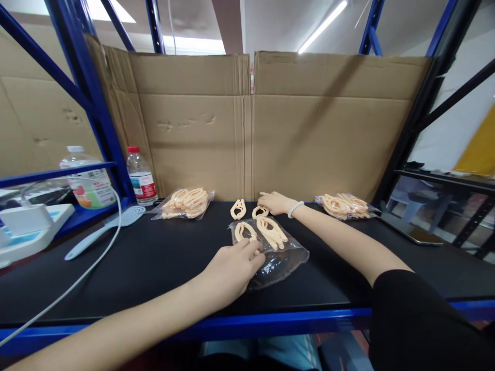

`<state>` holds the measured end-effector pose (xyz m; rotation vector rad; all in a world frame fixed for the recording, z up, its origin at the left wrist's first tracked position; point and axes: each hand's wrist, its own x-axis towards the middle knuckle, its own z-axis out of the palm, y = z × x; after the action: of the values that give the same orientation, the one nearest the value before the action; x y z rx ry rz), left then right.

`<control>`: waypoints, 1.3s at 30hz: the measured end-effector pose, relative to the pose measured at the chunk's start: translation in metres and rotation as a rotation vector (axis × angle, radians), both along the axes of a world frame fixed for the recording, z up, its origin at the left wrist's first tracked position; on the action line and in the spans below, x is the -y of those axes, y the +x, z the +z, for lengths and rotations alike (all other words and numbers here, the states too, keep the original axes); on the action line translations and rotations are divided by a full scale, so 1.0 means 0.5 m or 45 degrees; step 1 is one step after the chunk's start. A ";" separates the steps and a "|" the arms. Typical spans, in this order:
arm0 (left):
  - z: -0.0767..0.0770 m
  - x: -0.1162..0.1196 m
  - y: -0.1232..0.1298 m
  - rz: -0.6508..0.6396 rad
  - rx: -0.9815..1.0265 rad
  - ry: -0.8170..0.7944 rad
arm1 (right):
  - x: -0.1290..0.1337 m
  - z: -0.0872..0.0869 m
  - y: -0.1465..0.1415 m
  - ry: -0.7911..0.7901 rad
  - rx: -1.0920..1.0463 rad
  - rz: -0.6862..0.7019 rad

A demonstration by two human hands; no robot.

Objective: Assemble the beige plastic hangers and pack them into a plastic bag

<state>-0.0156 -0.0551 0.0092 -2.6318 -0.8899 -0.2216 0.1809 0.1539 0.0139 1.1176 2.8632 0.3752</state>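
Note:
A clear plastic bag (280,265) lies on the black tabletop in front of me. At its far side are cream folded plastic hangers: a left one (240,229) and a right group (273,234). My left hand (237,263) is closed at the bag's left part, its fingertips by the lower end of the left hanger; my palm hides part of the bag. Beyond the bag, my right hand (275,202) has its fingers at another cream hanger (260,212), with the index finger stretched out above it. One more loose hanger (238,209) lies to its left.
Filled bags of hangers lie at the back left (186,203) and back right (345,205). At left are a hairbrush (112,224), a white cable (95,264), a power strip (42,232) and a red-capped bottle (141,178). A phone (410,229) lies right. Cardboard (309,129) walls the back.

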 end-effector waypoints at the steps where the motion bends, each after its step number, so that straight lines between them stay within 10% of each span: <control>1: -0.003 0.010 -0.003 0.056 0.020 -0.025 | 0.006 0.005 0.015 -0.010 0.002 -0.018; 7: -0.043 0.051 -0.020 0.232 0.376 0.068 | 0.074 0.019 0.112 -0.144 -0.036 -0.075; 17: -0.071 0.067 -0.036 0.025 0.763 0.194 | 0.185 -0.035 0.193 0.107 -0.713 0.100; 25: -0.070 0.080 -0.038 -0.054 0.799 0.343 | 0.321 0.063 0.140 0.570 -1.253 0.072; 32: -0.077 0.079 -0.041 -0.074 0.884 0.324 | 0.564 0.078 0.070 0.381 -0.975 0.411; 39: -0.083 0.079 -0.039 -0.066 0.924 0.342 | 0.544 -0.006 0.004 0.439 -0.510 0.566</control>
<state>-0.0352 -0.0947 -0.0321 -2.3208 -0.9078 -1.2689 0.1829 -0.1179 0.0111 0.6222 3.5051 0.7686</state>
